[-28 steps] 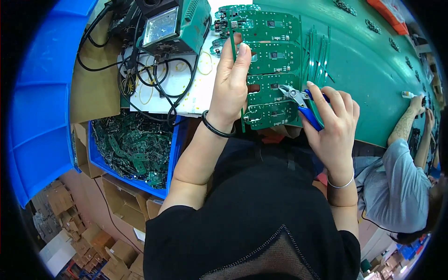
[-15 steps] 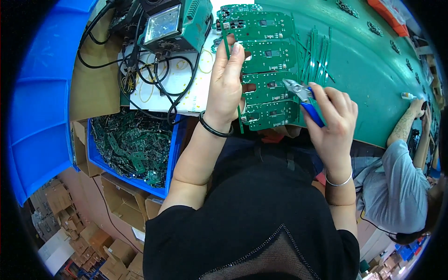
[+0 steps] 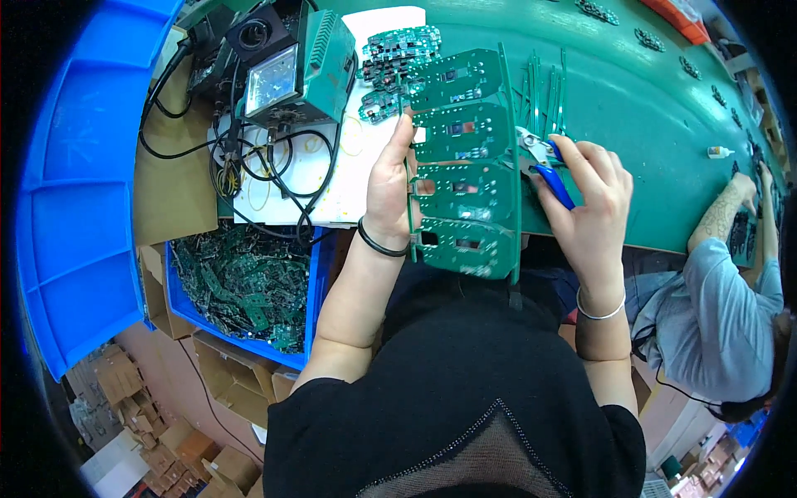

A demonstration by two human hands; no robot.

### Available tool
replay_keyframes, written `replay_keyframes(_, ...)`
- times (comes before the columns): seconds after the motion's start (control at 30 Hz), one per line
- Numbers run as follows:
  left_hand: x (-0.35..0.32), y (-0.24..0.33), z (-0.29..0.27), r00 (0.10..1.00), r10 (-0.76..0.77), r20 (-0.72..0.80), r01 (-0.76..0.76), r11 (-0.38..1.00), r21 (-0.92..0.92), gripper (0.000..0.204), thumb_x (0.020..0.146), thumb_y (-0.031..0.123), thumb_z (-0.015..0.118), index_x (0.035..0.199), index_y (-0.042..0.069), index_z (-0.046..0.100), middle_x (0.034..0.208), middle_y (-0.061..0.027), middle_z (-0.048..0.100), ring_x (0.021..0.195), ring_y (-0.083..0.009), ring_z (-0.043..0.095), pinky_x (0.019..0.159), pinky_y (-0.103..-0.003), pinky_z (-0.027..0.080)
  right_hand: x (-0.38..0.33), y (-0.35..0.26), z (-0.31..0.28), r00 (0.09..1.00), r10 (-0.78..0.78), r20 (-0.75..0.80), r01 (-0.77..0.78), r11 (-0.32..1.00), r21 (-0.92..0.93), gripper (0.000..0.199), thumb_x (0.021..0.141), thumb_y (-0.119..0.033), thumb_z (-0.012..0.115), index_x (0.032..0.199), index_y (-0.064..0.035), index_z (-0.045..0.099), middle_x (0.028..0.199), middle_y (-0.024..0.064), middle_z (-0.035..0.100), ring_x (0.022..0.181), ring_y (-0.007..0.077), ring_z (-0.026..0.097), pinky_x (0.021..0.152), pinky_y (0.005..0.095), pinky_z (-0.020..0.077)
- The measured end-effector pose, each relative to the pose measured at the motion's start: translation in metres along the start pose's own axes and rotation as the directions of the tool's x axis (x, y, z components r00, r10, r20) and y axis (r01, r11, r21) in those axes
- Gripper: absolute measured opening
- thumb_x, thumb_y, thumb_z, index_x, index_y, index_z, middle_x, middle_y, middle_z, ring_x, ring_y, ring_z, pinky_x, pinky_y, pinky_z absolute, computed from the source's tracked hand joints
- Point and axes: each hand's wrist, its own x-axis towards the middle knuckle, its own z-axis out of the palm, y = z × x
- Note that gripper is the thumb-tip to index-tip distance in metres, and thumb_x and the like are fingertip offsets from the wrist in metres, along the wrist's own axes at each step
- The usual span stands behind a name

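Head camera view: the left hand (image 3: 390,195) now grips the green circuit board panel (image 3: 465,178) lifted upright over the green bench (image 3: 647,108), while the right hand (image 3: 594,207), closed around blue-handled cutters (image 3: 548,166), has brought their tips to the panel's right edge.

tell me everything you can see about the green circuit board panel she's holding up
The circuit board panel is a long green strip of four matching boards stacked in a column, joined by thin side rails, with small cutouts and tiny components on each. It looks rigid and flat, held roughly upright over the near edge of the green table. The left hand grips its left rail; the right hand sets blue-handled cutters against its right rail.
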Motion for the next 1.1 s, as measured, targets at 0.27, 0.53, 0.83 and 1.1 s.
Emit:
replay_keyframes(0.27, 0.004, -0.006, 0.034, 0.818, 0.462, -0.342, -0.008, 0.604, 0.797, 0.041, 0.098, 0.039, 0.041, 0.134, 0.018, 0.037, 0.103, -0.0038, 0.051, 0.09, -0.0123, 0.058, 0.058, -0.026, 0.051, -0.012, -0.009, -0.018, 0.993, -0.061, 0.102, 0.072, 0.992, -0.103, 0.051, 0.065, -0.015, 0.072, 0.114, -0.0099, 0.061, 0.102, 0.0074, 0.056, 0.099, 0.0243, 0.051, 0.087, 0.0385, 0.0337)
replay_keyframes(0.53, 0.004, -0.012, 0.046, 0.806, 0.531, -0.261, -0.083, 0.538, 0.839, 0.043, 0.099, 0.037, 0.041, 0.134, 0.011, 0.037, 0.108, -0.0052, 0.052, 0.099, -0.0091, 0.052, 0.057, -0.021, 0.052, -0.007, -0.026, -0.014, 0.978, -0.101, 0.183, 0.127, 0.983, -0.136, 0.052, 0.066, -0.015, 0.073, 0.116, -0.0117, 0.061, 0.102, 0.0069, 0.056, 0.098, 0.0248, 0.052, 0.087, 0.038, 0.0351)
replay_keyframes(0.83, 0.001, -0.007, 0.047, 0.785, 0.549, -0.286, -0.048, 0.514, 0.856, 0.043, 0.099, 0.036, 0.04, 0.134, 0.011, 0.037, 0.112, -0.0053, 0.052, 0.096, -0.0104, 0.053, 0.058, -0.025, 0.052, -0.008, -0.018, -0.008, 0.98, -0.138, 0.146, 0.148, 0.987, -0.066, 0.053, 0.064, -0.014, 0.073, 0.115, -0.0101, 0.06, 0.098, 0.0051, 0.056, 0.09, 0.021, 0.052, 0.08, 0.036, 0.0348)
replay_keyframes(1.1, 0.0, 0.008, -0.003, 0.999, -0.028, -0.022, 0.03, 0.996, 0.084, 0.052, 0.101, 0.039, 0.024, 0.137, 0.004, 0.035, 0.139, -0.0243, 0.036, 0.105, -0.0356, 0.06, 0.08, -0.048, 0.056, 0.0, 0.004, -0.009, 1.0, 0.02, 0.011, -0.019, 0.998, -0.054, 0.04, 0.069, -0.013, 0.072, 0.108, -0.0074, 0.064, 0.093, 0.0062, 0.059, 0.086, 0.0224, 0.055, 0.076, 0.0345, 0.0378)
